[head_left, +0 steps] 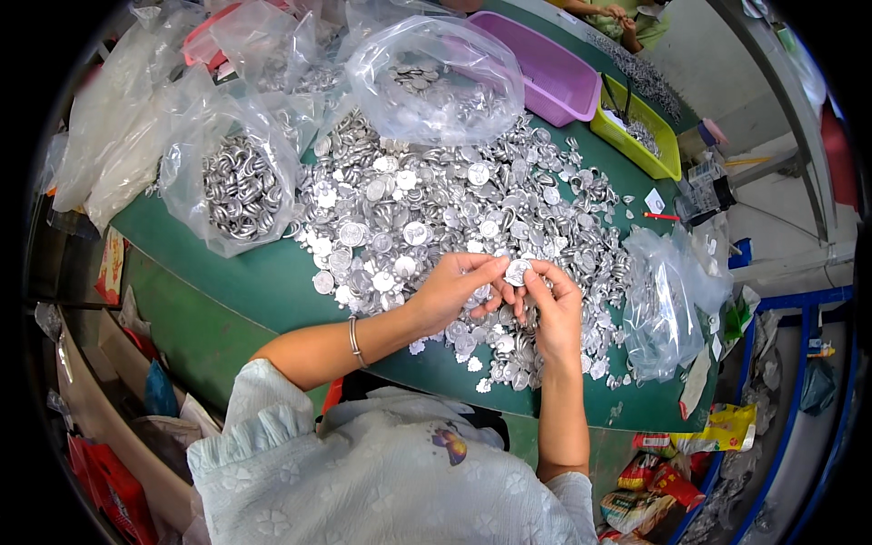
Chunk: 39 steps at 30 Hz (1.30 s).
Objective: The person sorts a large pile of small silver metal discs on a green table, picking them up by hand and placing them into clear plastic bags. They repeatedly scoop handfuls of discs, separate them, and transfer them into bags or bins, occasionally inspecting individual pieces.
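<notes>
Between my two hands is a round silver metal disc (517,272) with a raised pattern on its face. My left hand (459,286) pinches its left edge with thumb and fingers, and a metal bangle sits on that wrist. My right hand (557,313) grips the disc's right edge between thumb and forefinger. Beneath and beyond both hands spreads a broad heap of small silver metal pieces (418,233), some round and coin-like, others scalloped or curved. The hands hide part of this heap.
The heap lies on a green table (218,282). Clear plastic bags of metal pieces stand at its far side: one at left (241,186), another at centre (436,82). A purple bin (536,68), a lime-green basket (640,145) and a crumpled plastic bag (663,304) are rightward. Another person (627,23) sits beyond.
</notes>
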Each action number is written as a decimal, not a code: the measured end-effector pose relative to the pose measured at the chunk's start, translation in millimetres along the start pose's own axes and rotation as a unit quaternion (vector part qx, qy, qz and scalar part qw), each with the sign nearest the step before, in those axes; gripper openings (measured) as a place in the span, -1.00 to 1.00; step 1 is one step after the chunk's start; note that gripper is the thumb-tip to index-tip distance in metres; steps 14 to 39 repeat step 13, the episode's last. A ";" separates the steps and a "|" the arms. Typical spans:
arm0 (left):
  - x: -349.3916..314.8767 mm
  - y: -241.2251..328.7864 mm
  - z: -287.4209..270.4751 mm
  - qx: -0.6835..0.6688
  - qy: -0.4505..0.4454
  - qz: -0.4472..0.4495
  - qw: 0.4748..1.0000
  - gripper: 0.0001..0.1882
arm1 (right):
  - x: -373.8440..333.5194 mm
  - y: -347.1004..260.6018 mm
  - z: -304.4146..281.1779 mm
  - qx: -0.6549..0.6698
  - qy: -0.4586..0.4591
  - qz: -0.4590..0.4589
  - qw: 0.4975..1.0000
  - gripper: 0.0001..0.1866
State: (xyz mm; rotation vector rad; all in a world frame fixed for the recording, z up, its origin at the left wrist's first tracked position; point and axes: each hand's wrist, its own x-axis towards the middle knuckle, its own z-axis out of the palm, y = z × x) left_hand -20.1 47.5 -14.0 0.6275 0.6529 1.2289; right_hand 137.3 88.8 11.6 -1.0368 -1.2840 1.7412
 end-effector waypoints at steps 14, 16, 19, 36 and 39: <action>-1.5 10.5 -1.1 -0.075 -0.012 -0.140 0.987 -0.49 | -3.1 9.7 -7.2 -0.192 0.069 -0.166 0.965 -0.77; -1.5 10.5 -1.1 -0.075 -0.012 -0.140 0.987 -0.49 | -3.1 9.7 -7.2 -0.192 0.069 -0.166 0.965 -0.77; -1.5 10.5 -1.1 -0.075 -0.012 -0.140 0.987 -0.49 | -3.1 9.7 -7.2 -0.192 0.069 -0.166 0.965 -0.77; -1.5 10.5 -1.1 -0.075 -0.012 -0.140 0.987 -0.49 | -3.1 9.7 -7.2 -0.192 0.069 -0.166 0.965 -0.77; -1.5 10.5 -1.1 -0.075 -0.012 -0.140 0.987 -0.49 | -3.1 9.7 -7.2 -0.192 0.069 -0.166 0.965 -0.77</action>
